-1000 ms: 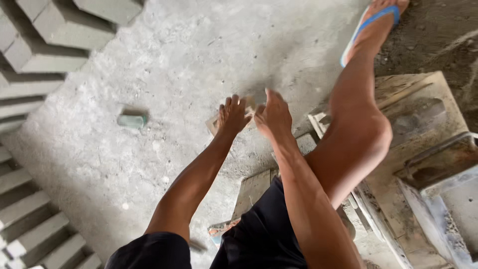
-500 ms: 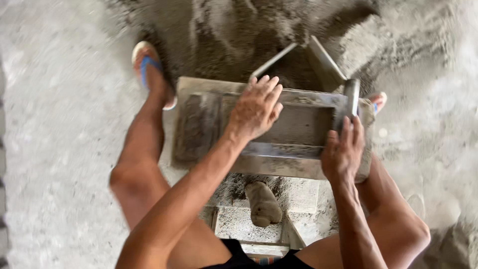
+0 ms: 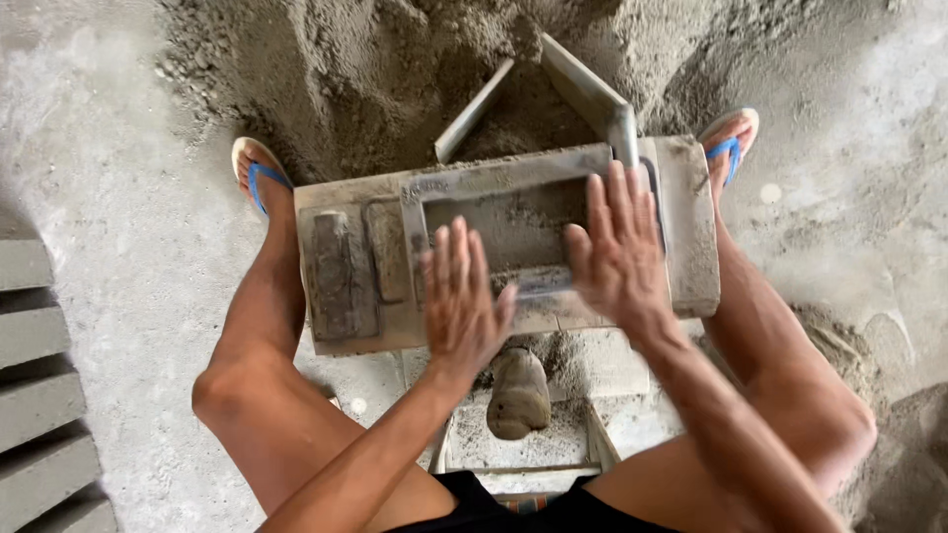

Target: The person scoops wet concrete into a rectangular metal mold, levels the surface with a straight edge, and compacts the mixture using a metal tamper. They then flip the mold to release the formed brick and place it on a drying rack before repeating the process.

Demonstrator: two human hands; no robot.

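Both hands flat and open over the metal block mould (image 3: 513, 188) mid-frame: left hand (image 3: 462, 301) on its near rim, right hand (image 3: 617, 252) covering the right end, steadying it by the sand pile (image 3: 346, 69).

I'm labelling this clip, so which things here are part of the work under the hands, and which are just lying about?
In the work:
- left hand and right hand, flat over the metal mould
- grey mix in the mould
- sand heap behind it

Lying about:
- finished blocks in a row at the left edge
- rounded lump on the stand below
- blue sandals
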